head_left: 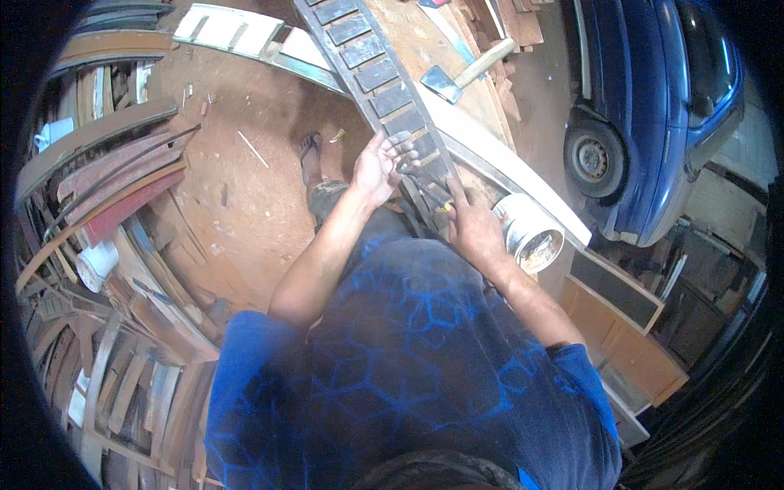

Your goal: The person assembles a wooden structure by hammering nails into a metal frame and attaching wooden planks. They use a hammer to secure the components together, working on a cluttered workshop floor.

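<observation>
A long dark slatted wooden frame (376, 75) runs from the top of the view down toward my body, with evenly spaced cross slats. Over its near part, my left hand (379, 173) is turned palm up with its fingers curled. Something small and dark shows at those fingertips, too small to name. Close to the frame's right edge, my right hand (476, 229) is closed round a dark hand tool with a yellow spot (439, 198). Its index finger stretches along the tool, whose far end points toward my left hand. The tool's exact kind is unclear.
A mallet (442, 84) lies on the wooden bench (482, 122). A white bucket (536, 245) stands right of my right hand. Curved boards (122, 184) are stacked at the left. A blue car (653, 122) is parked at the far right. A pale curved panel (233, 33) lies beyond.
</observation>
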{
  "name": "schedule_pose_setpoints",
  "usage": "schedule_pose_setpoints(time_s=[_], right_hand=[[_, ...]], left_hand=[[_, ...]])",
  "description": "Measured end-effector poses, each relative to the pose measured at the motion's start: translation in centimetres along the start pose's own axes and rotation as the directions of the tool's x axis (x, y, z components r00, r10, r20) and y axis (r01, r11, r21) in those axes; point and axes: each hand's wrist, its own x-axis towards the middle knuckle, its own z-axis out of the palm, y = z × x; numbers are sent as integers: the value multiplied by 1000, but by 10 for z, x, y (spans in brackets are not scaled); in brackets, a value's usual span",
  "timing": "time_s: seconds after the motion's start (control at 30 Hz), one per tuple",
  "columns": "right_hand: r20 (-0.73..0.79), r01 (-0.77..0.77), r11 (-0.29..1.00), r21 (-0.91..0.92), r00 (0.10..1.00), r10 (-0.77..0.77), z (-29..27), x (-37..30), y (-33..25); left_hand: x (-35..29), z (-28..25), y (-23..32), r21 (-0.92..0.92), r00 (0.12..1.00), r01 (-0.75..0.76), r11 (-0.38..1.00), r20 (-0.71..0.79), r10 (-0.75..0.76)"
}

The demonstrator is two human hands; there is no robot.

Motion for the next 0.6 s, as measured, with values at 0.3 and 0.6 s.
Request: schedule_pose_setpoints(time_s=[0.3,0.6], right_hand=[[262,-147,984,-105,950,169,4,67,7],[313,80,805,-588,940,135,29,107,-17]], left_hand=[[49,-71,37,617,892,-52,785,-325,315],[89,-57,47,982,905,156,108,-185,383]])
